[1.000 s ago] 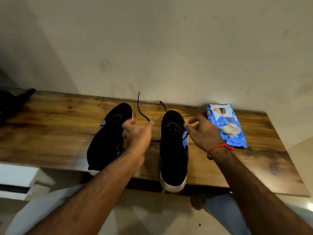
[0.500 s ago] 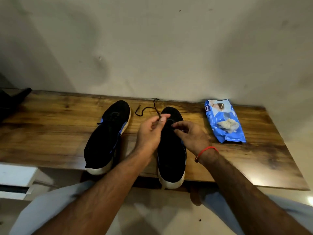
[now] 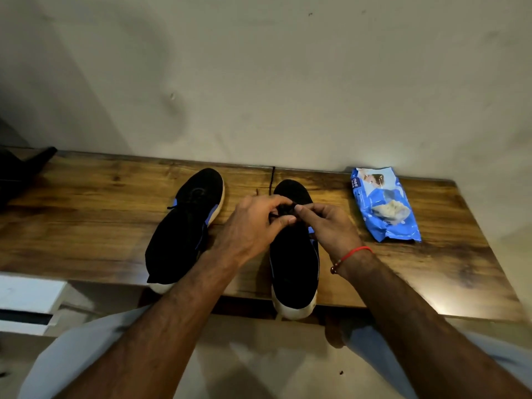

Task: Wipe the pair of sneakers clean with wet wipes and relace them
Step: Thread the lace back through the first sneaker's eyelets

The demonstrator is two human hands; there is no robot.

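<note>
Two black sneakers with white soles stand side by side on a wooden table (image 3: 86,226), toes toward the wall. The left sneaker (image 3: 184,228) stands alone, a short lace end poking out at its side. Over the laces of the right sneaker (image 3: 293,263), my left hand (image 3: 253,226) and my right hand (image 3: 325,226) meet, both pinching the black lace (image 3: 285,210) between fingers and thumbs. One loose lace strand (image 3: 272,180) runs toward the wall. A blue wet wipes pack (image 3: 383,203) lies flat to the right of the shoes.
A dark object (image 3: 20,174) sits at the table's far left end. The wall (image 3: 259,82) rises directly behind the table. The right sneaker's heel overhangs the table's front edge above my knees (image 3: 374,338). White furniture (image 3: 26,300) stands at lower left.
Both hands have come together over the right sneaker's lacing. The lace, held up in a loose loop before, is now drawn down, with one strand lying toward the wall.
</note>
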